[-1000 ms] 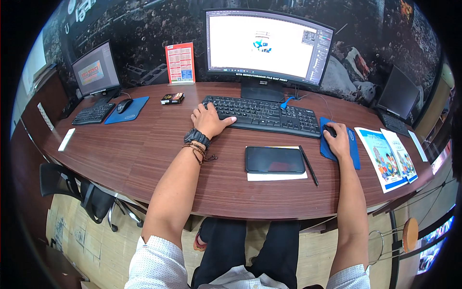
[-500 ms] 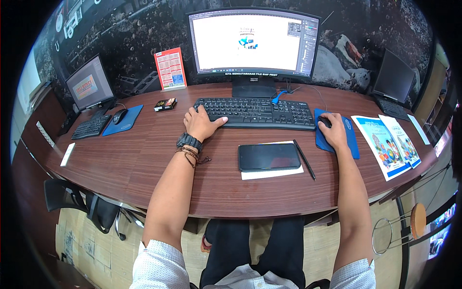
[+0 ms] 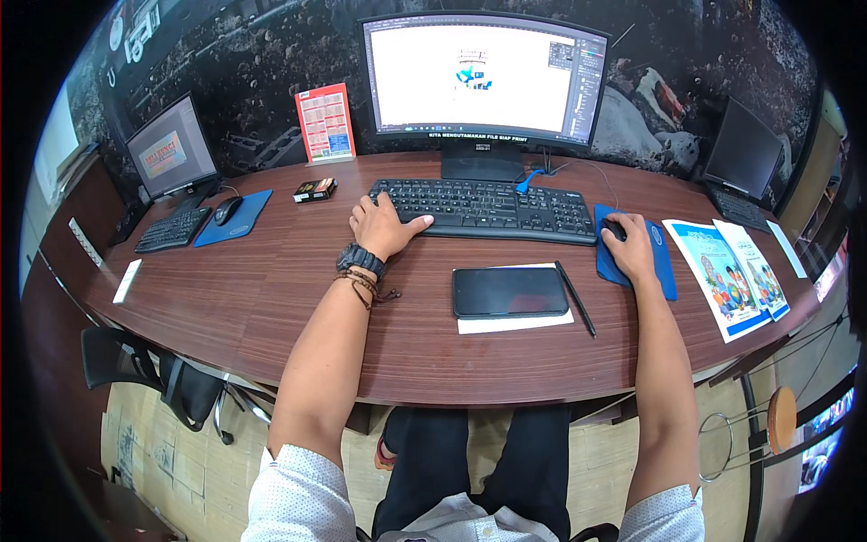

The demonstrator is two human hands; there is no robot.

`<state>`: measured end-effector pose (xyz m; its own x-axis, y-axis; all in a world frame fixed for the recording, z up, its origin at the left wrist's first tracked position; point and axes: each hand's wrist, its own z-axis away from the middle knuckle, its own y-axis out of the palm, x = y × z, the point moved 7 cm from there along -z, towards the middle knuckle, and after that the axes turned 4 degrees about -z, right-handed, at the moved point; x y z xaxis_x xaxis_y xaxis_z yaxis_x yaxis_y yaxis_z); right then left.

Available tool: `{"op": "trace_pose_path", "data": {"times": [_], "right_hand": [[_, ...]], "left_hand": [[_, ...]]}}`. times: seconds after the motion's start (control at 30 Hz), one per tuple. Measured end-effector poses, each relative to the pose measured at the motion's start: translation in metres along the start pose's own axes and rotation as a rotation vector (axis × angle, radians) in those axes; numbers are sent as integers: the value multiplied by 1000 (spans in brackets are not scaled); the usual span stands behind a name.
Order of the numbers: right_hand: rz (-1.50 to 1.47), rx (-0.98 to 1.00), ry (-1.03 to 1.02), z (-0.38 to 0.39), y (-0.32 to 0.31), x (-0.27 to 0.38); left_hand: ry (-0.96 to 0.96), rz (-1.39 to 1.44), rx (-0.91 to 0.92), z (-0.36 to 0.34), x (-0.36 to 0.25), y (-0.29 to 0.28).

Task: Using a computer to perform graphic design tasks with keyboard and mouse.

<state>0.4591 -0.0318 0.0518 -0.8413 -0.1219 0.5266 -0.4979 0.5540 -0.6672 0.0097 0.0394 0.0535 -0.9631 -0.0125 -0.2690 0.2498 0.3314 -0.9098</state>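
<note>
Person's right hand [image 3: 636,248] curled over black mouse [image 3: 617,229] on blue pad [image 3: 665,271]; left hand [image 3: 383,227] splayed on left end of keyboard [image 3: 492,210], on bench [image 3: 415,361]; both likely light, stiff; grip mouse by flanks, keyboard by ends

Phone [image 3: 509,293] on white paper [image 3: 519,323], black pen [image 3: 575,298] beside; black chair [image 3: 191,390] at left.

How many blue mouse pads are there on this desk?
2. The left pad lies beside the left keyboard; the right pad lies partly covered, under the right hand and its mouse.
</note>
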Motion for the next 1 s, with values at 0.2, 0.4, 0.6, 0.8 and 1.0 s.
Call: {"op": "trace_pose_path", "data": {"times": [0.2, 0.4, 0.6, 0.8, 1.0], "right_hand": [[-2, -7, 0, 2, -2, 2], [5, -14, -11, 0, -1, -1], [-2, 3, -7, 0, -2, 1], [99, 85, 185, -7, -15, 8], [91, -11, 86, 1, -7, 1]], "left_hand": [[8, 6, 7, 0, -1, 0], [7, 2, 7, 0, -1, -1], [-1, 9, 18, 0, -1, 0], [4, 21, 12, 0, 0, -2], [13, 36, 6, 3, -2, 0]]}}
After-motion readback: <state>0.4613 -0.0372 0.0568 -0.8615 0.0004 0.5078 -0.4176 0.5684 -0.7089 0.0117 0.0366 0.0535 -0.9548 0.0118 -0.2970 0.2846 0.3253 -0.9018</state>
